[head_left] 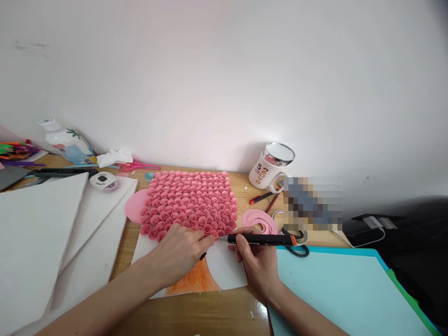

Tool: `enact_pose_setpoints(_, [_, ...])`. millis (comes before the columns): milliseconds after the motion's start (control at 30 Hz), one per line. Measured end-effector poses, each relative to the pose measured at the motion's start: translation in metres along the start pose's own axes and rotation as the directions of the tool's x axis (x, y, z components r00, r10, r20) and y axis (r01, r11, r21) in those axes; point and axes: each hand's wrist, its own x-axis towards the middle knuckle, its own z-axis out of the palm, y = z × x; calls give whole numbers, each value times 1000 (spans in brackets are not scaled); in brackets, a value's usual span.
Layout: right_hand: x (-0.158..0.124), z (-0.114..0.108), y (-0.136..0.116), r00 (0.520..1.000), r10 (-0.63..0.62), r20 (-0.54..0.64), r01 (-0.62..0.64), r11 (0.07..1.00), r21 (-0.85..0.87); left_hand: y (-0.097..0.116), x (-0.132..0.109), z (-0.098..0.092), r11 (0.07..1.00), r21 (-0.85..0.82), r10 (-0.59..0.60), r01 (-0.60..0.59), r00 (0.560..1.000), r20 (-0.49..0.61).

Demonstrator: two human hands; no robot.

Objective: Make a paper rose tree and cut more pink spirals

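My right hand is closed around a black marker with an orange end, held nearly level. Its pale tip points left, close to the lower right edge of the roses. My left hand lies over the front of the rolled pink paper roses, fingers curled. From under those fingers pokes a small black piece, which looks like the marker's cap; most of it is hidden. The roses sit in packed rows on a white sheet, above an orange-coloured trunk shape.
Right of the roses lie pink paper rings, pens and black-handled scissors, with a white mug behind. A light blue board covers the front right. White sheets, a glue bottle and pink scissors occupy the left.
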Motion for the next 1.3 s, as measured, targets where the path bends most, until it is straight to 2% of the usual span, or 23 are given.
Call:
enact_pose_setpoints(233, [1, 0, 3, 1000, 17, -14, -17, 1000, 16, -1, 0, 2, 999, -26, -19, 20, 998, 55])
enact_pose_setpoints(367, [0, -1, 5, 1000, 14, 13, -14, 1000, 21, -1, 0, 1, 999, -27, -20, 21, 998, 56])
enact_pose_setpoints(600, [2, 2, -1, 1000, -8, -26, 9, 1000, 24, -1, 0, 1, 1000, -14, -22, 23, 998, 54])
enact_pose_setpoints(833, [3, 3, -2, 999, -28, 16, 28, 999, 21, 0, 0, 0, 999, -28, -26, 28, 998, 55])
enact_pose_setpoints(1300, [3, 3, -3, 999, -33, 4, 33, 999, 16, -2, -1, 3, 999, -39, -30, 31, 999, 33])
